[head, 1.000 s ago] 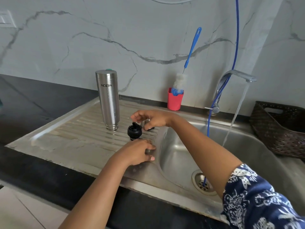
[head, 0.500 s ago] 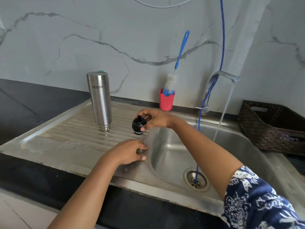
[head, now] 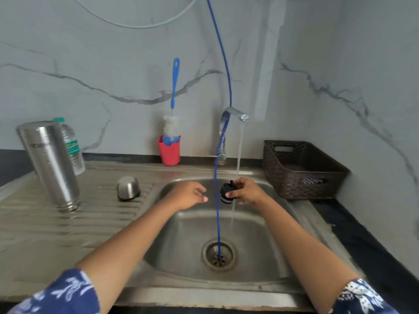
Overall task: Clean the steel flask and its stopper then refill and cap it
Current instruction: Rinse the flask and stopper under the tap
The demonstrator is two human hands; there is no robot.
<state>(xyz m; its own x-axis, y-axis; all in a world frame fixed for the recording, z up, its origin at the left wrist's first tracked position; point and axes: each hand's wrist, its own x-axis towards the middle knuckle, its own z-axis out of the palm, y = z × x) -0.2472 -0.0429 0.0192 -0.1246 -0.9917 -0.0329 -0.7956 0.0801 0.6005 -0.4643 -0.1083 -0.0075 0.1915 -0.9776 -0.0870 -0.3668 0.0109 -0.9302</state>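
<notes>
Small black plastic stopper (head: 227, 193), centre frame over steel basin (head: 181, 234): right hand (head: 248, 192) pinches it, just left of tap stream (head: 239, 150) (nearly under). Left hand (head: 187, 196) beside it, fingers loose, empty. Upturned steel flask (head: 51, 166) far left.

Right hand (head: 247, 191) took the stopper (head: 226, 192) off the drainboard (head: 68, 227) and across over the sink basin (head: 260, 234). It now pinches the stopper at the tap stream (head: 239, 150). The water seems to run over the fingers just behind the stopper; can't tell if it hits the stopper itself. Left hand (head: 188, 196) came off the basin edge and hovers over the basin, fingers loose, holding nothing. Steel cap (head: 128, 188), earlier mostly hidden by the right hand, is now in plain view. View swung to centre on the basin.
</notes>
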